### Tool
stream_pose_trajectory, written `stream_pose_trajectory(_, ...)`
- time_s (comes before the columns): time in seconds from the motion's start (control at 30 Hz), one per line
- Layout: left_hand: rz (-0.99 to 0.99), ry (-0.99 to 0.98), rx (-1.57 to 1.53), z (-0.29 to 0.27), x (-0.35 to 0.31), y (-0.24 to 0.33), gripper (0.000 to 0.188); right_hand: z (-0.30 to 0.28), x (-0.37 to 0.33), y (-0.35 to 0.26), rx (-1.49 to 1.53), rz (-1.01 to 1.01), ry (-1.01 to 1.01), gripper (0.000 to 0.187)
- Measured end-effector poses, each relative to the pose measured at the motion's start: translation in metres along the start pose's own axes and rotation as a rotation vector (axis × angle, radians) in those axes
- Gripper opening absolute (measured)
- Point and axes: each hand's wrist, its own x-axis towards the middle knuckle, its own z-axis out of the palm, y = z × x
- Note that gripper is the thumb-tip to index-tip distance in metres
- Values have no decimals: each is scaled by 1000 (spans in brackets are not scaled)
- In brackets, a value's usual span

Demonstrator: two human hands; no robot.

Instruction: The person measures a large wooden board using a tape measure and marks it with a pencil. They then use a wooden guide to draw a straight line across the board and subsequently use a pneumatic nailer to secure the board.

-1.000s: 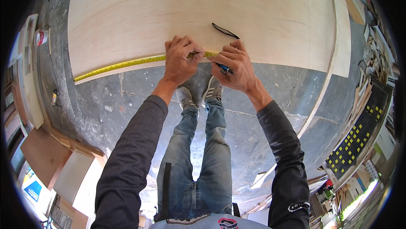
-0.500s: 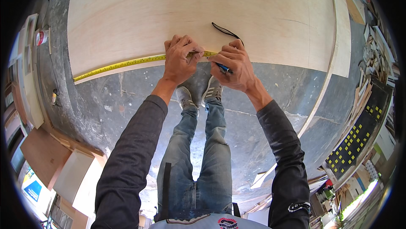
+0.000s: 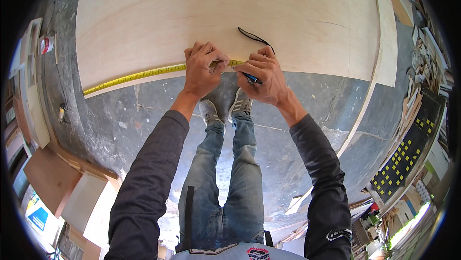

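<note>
A pale plywood sheet (image 3: 230, 5) spans the far part of the view, its near edge curving in front of me. Along that edge, from the left corner toward my hands, runs the yellow blade of a tape measure (image 3: 139, 75). My left hand (image 3: 201, 70) is closed on the blade, thumb and fingers pinching it. Just to its right, my right hand (image 3: 266, 75) grips a blue and black pen (image 3: 253, 78), its tip side close to the blade. From behind the right hand a black cord loop (image 3: 252, 34) lies on the sheet; the tape's case is hidden.
A long wooden strip (image 3: 365, 101) crosses the sheet's right part and reaches over the grey floor (image 3: 144, 130). Wood offcuts (image 3: 427, 63) pile up at the right, beside a black panel with yellow squares (image 3: 403, 164). Boards (image 3: 53, 173) lean at the left.
Both hands keep their grips and places along the sheet's edge. The whole scene has shifted very slightly left in view; nothing was taken hold of or let go.
</note>
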Motion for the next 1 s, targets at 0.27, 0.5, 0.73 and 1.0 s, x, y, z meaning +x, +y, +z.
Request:
stream_pose_trajectory(0.27, -12, -7, 2, -2, 2, 4, 5, -4, 2, 1, 36, -4, -25, 15)
stream_pose_trajectory(0.5, -12, 6, 10, 2, 2, 6, 6, -12, -3, -3, -303, -16, 151, 32)
stream_pose_trajectory(0.73, -17, -15, 6, 4, 1, 8, 10, 0, -18, 0, -432, 2, -83, 44)
stream_pose_trajectory(1.0, 83, -38, 181, -29, -9, -4, 17, -16, 14, 7, 79, 149, -77, 35)
